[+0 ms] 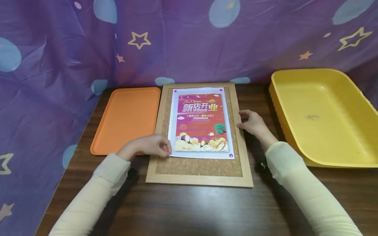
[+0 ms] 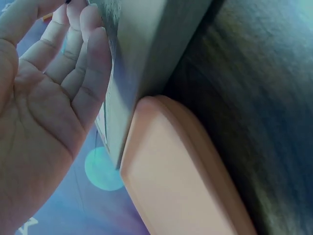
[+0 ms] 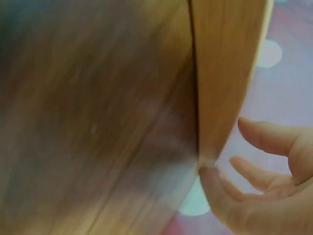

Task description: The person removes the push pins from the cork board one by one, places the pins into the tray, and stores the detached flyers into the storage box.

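A red poster on a white sheet (image 1: 202,123) lies on a wood-framed cork board (image 1: 198,166). Pink push pins (image 1: 175,91) mark both its upper corners, and a purple push pin (image 1: 231,155) the lower right one. At the lower left corner my left hand (image 1: 152,146) pinches a small dark push pin (image 2: 68,1), mostly hidden by the fingertips. My right hand (image 1: 252,123) rests its fingertips against the board's right edge, thumb and fingers apart; in the right wrist view a fingertip (image 3: 210,176) touches the frame's side.
An orange tray (image 1: 127,121) lies left of the board, close against its frame. To the right stands a deep yellow bin (image 1: 327,121). A purple curtain with stars (image 1: 189,42) hangs behind the dark wooden table (image 1: 189,209).
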Action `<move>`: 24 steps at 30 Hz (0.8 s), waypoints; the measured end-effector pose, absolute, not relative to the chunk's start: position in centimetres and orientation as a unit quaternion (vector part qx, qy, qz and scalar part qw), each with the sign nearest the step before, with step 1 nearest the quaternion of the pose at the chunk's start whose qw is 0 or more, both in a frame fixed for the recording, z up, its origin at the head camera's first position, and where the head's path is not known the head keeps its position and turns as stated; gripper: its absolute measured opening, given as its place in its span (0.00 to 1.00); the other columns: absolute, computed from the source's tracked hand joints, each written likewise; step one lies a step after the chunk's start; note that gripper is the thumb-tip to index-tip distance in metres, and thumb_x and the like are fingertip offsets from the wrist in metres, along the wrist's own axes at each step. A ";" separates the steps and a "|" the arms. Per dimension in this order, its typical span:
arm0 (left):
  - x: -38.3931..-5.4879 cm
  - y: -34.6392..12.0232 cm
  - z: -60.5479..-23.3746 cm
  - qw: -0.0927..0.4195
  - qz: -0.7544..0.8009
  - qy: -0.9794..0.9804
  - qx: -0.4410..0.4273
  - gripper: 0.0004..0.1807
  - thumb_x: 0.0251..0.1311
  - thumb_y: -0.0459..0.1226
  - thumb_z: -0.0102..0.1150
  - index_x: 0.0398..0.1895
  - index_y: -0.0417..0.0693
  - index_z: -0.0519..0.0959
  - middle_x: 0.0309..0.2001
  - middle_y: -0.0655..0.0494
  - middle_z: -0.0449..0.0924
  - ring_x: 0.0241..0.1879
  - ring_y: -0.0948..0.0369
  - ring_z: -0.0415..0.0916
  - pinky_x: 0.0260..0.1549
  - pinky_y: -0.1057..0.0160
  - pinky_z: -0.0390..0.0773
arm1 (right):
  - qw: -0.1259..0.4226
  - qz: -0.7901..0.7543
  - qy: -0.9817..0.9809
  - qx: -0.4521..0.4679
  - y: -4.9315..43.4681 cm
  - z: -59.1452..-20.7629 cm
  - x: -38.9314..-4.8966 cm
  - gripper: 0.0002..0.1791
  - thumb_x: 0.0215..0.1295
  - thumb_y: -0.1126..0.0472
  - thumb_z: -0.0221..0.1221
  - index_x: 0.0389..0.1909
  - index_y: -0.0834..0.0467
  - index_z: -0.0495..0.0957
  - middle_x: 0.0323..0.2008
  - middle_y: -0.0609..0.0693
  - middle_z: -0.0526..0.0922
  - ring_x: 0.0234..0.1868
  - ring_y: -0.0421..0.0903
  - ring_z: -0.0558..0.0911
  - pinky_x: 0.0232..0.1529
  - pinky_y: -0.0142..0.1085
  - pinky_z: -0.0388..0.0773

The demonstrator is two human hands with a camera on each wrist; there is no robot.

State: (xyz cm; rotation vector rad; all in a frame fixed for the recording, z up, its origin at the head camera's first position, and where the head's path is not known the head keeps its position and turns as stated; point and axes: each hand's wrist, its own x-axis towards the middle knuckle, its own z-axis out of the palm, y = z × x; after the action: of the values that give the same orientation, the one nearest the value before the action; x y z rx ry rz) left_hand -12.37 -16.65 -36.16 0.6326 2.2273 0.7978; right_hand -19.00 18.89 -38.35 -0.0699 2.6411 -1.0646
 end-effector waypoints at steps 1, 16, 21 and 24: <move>-12.3 -16.8 -36.2 0.337 0.311 0.855 0.241 0.07 0.54 0.29 0.55 0.34 0.39 0.81 0.35 0.50 0.82 0.34 0.66 0.75 0.38 0.68 0.77 | 0.135 -0.352 0.925 -0.035 18.7 -38.2 -18.9 0.33 0.63 0.66 0.56 0.66 0.74 0.58 0.59 0.74 0.68 0.58 0.65 0.70 0.61 0.55 0.69; -11.7 -17.8 -36.2 0.309 0.350 0.851 0.242 0.09 0.63 0.34 0.55 0.42 0.43 0.83 0.37 0.51 0.85 0.34 0.67 0.75 0.39 0.67 0.76 | 0.142 -0.238 0.930 -0.240 15.1 -37.9 -16.5 0.41 0.63 0.50 0.61 0.70 0.67 0.57 0.71 0.72 0.50 0.72 0.69 0.51 0.70 0.61 0.53; -11.7 -18.3 -36.2 0.304 0.355 0.854 0.228 0.10 0.64 0.34 0.54 0.42 0.43 0.84 0.39 0.50 0.85 0.32 0.65 0.72 0.36 0.66 0.74 | 0.169 -0.221 0.924 -0.262 15.1 -38.5 -16.1 0.45 0.62 0.46 0.61 0.72 0.63 0.54 0.74 0.69 0.44 0.73 0.69 0.45 0.71 0.62 0.48; -11.8 -18.8 -36.0 0.299 0.371 0.853 0.212 0.10 0.64 0.34 0.54 0.43 0.41 0.83 0.41 0.47 0.84 0.33 0.64 0.71 0.37 0.65 0.74 | 0.168 -0.196 0.927 -0.271 15.1 -38.7 -16.1 0.47 0.61 0.41 0.60 0.73 0.60 0.52 0.74 0.67 0.42 0.74 0.69 0.42 0.71 0.63 0.44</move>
State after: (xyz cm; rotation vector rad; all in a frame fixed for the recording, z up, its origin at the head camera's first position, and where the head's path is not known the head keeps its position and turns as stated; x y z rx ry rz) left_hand -11.82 -18.83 -35.98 0.5622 2.2666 0.9861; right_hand -16.06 15.15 -38.70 -0.7710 2.6364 -0.5586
